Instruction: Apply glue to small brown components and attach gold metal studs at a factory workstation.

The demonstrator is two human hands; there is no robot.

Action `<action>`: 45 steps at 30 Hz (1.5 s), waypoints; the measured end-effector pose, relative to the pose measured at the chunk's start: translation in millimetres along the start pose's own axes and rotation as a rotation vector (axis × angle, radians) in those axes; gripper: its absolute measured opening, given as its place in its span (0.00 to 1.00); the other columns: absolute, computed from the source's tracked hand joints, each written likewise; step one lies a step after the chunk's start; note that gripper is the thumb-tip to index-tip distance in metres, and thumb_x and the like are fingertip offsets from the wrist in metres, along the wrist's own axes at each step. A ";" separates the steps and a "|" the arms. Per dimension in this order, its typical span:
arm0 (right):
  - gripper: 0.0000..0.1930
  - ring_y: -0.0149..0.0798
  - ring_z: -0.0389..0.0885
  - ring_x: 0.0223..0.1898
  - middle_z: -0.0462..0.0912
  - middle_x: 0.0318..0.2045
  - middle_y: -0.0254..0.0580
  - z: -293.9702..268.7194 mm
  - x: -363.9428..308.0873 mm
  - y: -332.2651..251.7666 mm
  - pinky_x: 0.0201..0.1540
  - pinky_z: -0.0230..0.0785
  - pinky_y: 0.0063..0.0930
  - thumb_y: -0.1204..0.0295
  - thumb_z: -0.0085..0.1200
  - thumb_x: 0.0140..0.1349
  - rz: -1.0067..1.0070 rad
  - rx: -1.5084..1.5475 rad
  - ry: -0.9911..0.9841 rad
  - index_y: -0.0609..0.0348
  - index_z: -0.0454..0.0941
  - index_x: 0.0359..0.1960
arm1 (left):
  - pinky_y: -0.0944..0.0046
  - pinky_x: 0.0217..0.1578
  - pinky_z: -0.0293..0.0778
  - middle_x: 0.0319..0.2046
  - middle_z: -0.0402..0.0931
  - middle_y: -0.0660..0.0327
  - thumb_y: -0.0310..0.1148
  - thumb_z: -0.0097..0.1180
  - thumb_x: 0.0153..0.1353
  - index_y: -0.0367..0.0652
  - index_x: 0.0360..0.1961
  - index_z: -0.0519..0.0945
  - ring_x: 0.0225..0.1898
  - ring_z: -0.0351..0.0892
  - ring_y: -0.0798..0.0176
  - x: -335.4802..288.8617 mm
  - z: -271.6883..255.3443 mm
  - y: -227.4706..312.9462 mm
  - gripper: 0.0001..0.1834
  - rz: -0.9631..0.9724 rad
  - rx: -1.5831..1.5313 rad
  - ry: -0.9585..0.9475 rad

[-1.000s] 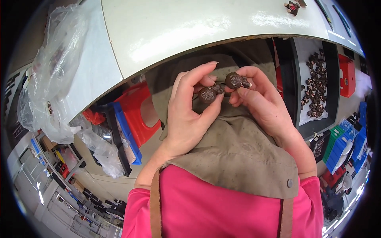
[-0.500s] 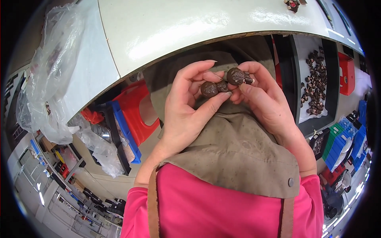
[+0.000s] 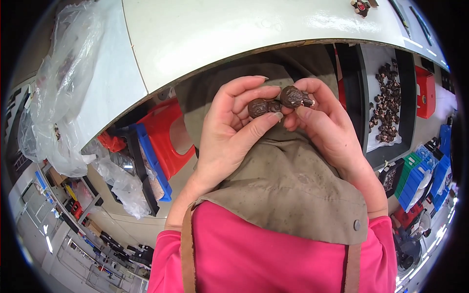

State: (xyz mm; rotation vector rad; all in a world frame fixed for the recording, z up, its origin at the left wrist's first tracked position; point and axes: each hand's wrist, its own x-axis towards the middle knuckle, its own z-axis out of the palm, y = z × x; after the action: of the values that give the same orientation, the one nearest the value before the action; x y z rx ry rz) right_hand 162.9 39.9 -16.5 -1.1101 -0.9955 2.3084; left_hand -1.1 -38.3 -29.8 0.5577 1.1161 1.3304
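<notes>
Over my lap, just below the table edge, both hands are close together. Between the thumb and fingers of my left hand [image 3: 234, 122] is a small dark brown figurine [image 3: 258, 108] with a rounded, glossy end. My right hand [image 3: 327, 119] pinches another dark brown figurine [image 3: 291, 96], its round head toward the left hand and small pale bits at its other end. The two pieces are side by side, very near each other; whether they touch I cannot tell. Fingers partly cover both.
A white table [image 3: 220, 29] curves across the front, with a small brown-and-red figure [image 3: 361, 7] at its far right. Right of my lap, a dark tray [image 3: 406, 97] holds many similar brown pieces. Clear plastic bags [image 3: 68, 97] hang at the left, near a red stool [image 3: 168, 141].
Both hands keep their grip and stay almost in place. The left fingers and thumb have shifted slightly on their figurine, and the right-hand one has turned or moved a little.
</notes>
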 end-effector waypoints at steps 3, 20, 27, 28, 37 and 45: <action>0.14 0.27 0.75 0.39 0.76 0.40 0.38 -0.9 -0.2 1.0 0.46 0.68 0.22 0.76 0.45 0.64 -0.002 -0.005 -0.006 0.61 0.65 0.51 | 0.69 0.52 0.71 0.50 0.72 0.55 0.17 0.55 0.58 0.39 0.57 0.62 0.50 0.74 0.67 -0.3 2.6 0.0 0.26 -0.019 -0.038 0.017; 0.14 0.27 0.75 0.39 0.77 0.41 0.39 -8.6 41.0 -73.8 0.44 0.66 0.20 0.80 0.47 0.62 -0.863 -0.717 0.162 0.65 0.69 0.51 | 0.69 0.47 0.75 0.49 0.73 0.53 0.18 0.54 0.59 0.36 0.50 0.69 0.47 0.76 0.65 -4.2 -1.6 -5.5 0.17 -0.037 -0.185 -0.069; 0.15 0.38 0.72 0.30 0.73 0.36 0.48 -3.2 70.4 -95.3 0.34 0.66 0.28 0.80 0.48 0.55 -0.885 -1.424 0.343 0.66 0.68 0.46 | 0.68 0.45 0.75 0.49 0.74 0.58 0.32 0.48 0.67 0.38 0.56 0.71 0.46 0.76 0.67 -5.9 1.3 -3.5 0.18 -0.105 -0.318 -0.020; 0.16 0.40 0.72 0.32 0.73 0.36 0.48 1.3 67.8 -98.0 0.36 0.66 0.28 0.81 0.48 0.55 -0.806 -1.354 0.345 0.67 0.68 0.47 | 0.69 0.44 0.75 0.49 0.74 0.58 0.36 0.46 0.68 0.38 0.57 0.70 0.45 0.76 0.68 -5.9 1.2 -1.1 0.19 -0.153 -0.312 -0.026; 0.08 0.24 0.73 0.38 0.77 0.37 0.33 -13.1 24.6 -79.3 0.42 0.64 0.17 0.80 0.51 0.61 -0.927 -1.095 0.189 0.64 0.74 0.43 | 0.68 0.45 0.74 0.53 0.70 0.57 0.38 0.41 0.70 0.38 0.62 0.64 0.49 0.74 0.66 0.2 1.3 2.5 0.23 -0.210 -0.324 -0.060; 0.09 0.20 0.72 0.31 0.76 0.29 0.30 -4.9 16.4 -22.6 0.33 0.66 0.15 0.79 0.55 0.58 -0.342 -0.715 -0.140 0.63 0.75 0.41 | 0.67 0.48 0.73 0.55 0.68 0.57 0.29 0.44 0.63 0.35 0.64 0.59 0.51 0.72 0.66 -1.8 8.6 6.6 0.28 -0.249 -0.314 -0.012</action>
State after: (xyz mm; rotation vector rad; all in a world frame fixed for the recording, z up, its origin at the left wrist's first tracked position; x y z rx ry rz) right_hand 157.7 67.1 -10.3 -0.9096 -1.9842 1.8016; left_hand 3.5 -36.3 -20.0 0.1892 0.9099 1.2496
